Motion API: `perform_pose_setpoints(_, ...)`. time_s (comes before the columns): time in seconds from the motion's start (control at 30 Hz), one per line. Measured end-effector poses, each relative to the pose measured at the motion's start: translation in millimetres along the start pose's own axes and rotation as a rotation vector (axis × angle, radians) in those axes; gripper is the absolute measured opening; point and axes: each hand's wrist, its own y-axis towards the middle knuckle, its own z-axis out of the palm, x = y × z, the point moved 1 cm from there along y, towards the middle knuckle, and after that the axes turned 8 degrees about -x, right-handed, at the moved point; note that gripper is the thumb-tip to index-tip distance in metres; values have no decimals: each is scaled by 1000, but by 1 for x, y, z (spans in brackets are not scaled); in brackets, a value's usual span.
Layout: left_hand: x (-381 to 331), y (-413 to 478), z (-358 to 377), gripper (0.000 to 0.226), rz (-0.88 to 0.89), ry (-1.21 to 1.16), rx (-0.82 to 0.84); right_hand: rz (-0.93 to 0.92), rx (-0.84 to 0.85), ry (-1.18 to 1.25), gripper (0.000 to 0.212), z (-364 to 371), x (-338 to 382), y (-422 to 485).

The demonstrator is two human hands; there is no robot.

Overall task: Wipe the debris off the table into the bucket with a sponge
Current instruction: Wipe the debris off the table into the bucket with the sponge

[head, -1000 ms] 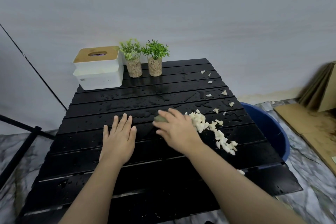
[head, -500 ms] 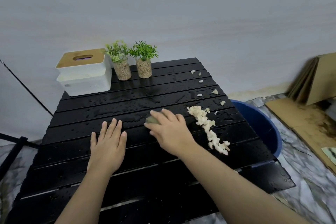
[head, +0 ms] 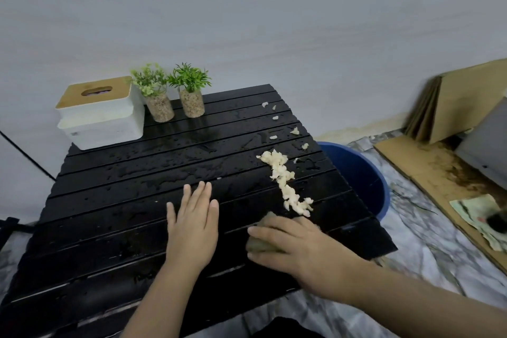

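The right hand (head: pixel 299 241) grips the sponge (head: pixel 259 246), fingers curled over its top and pressing it onto the wet table (head: pixel 123 200). The strip of debris (head: pixel 284 181) begins just beyond these fingers and runs away from them. The bucket (head: pixel 367 173) stands to their right, below the table edge. The left hand (head: pixel 193 228) lies flat, fingers straight and together, just left of the sponge.
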Motion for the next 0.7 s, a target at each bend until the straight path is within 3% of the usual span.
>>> perform_pose_setpoints(0.17, -35, -4, 33, 52, 35, 102, 55, -79, 109, -3, 40, -3, -10, -66)
perform_pose_setpoints(0.3, -38, -3, 44, 52, 25, 191, 71, -51, 68, 114, 51, 7, -42, -44)
perform_pose_setpoints(0.47, -39, -3, 44, 52, 38, 211, 68, 61, 19, 128, 49, 17, -105, -2)
perform_pose_setpoints(0.6, -38, -4, 45, 52, 45, 217, 68, 220, -21, 183, 52, 19, -126, 10)
perform_pose_setpoints(0.7, -36, -3, 46, 52, 49, 202, 59, 132, -62, 229, 51, 11, -102, -2)
